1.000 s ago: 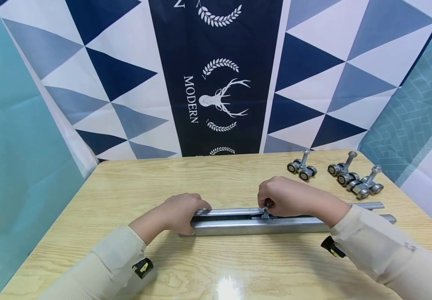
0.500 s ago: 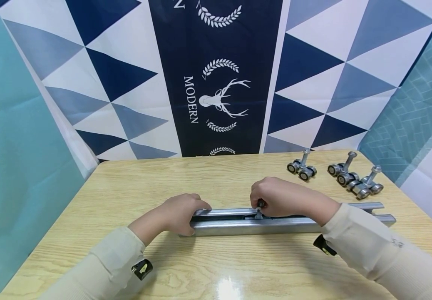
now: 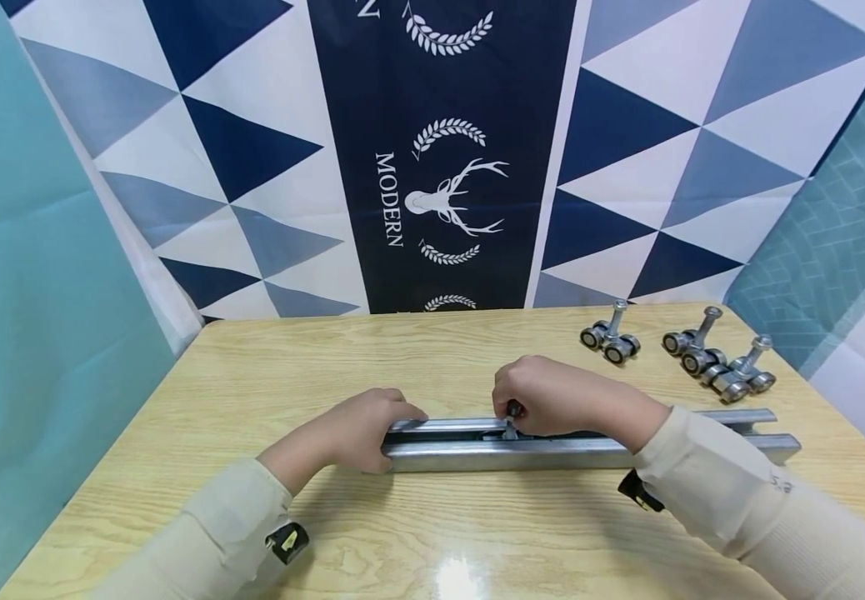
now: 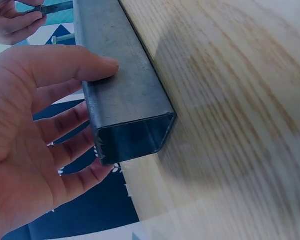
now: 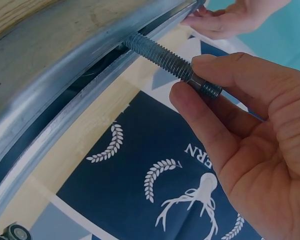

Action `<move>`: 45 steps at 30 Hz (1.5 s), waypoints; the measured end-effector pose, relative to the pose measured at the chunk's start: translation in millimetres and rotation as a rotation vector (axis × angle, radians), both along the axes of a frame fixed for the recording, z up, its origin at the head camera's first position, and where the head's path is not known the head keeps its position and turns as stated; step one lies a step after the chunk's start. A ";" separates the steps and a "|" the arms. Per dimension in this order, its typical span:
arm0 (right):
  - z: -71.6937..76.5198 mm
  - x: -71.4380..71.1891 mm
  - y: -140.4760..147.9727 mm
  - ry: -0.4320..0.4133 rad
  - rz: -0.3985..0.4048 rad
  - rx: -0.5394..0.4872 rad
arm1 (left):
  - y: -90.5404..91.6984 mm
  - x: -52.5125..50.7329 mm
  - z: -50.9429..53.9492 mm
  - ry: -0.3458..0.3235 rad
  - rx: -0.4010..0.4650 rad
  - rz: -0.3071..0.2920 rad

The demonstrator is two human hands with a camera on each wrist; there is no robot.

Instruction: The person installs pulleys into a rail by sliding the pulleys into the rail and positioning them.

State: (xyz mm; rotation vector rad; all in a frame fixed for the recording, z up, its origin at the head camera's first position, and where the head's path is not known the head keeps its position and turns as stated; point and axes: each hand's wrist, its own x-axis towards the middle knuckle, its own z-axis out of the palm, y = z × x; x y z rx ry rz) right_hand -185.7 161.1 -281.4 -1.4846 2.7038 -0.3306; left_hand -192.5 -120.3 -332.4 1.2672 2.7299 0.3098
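A grey metal C-shaped rail [image 3: 447, 457] lies lengthwise across the table, its slot facing up. Around its left end my left hand [image 3: 361, 429] holds the rail, thumb on the near wall and fingers along the far side; the rail's hollow end [image 4: 135, 137] shows in the left wrist view. My right hand [image 3: 552, 396] is over the slot. In the right wrist view its thumb and index finger pinch the top of a threaded bolt [image 5: 160, 55], near a nut. The bolt stands up out of the slot; what it joins inside the rail is mostly hidden.
Three roller trolleys with upright bolts stand at the back right: one trolley [image 3: 611, 335] apart, a second trolley [image 3: 695, 343] and a third trolley [image 3: 740, 373] close together. A patterned cloth [image 3: 275, 167] hangs behind the wooden table [image 3: 290, 358].
My right hand has moved left along the slot, carrying the bolt with it. The left hand keeps its hold on the rail's end. The head view has shifted slightly.
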 end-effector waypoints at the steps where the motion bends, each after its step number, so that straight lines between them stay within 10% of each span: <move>1: -0.3 0.1 -0.1 -0.001 0.001 -0.003 | -0.1 -0.1 -0.9 0.000 0.007 -0.002; 34: -5.0 -6.6 -24.1 -0.014 0.046 -0.030 | -31.2 1.7 -29.1 -0.055 0.277 0.101; 45: -5.6 -7.7 -33.8 -0.005 0.077 -0.046 | -41.6 0.3 -39.2 -0.178 0.417 0.137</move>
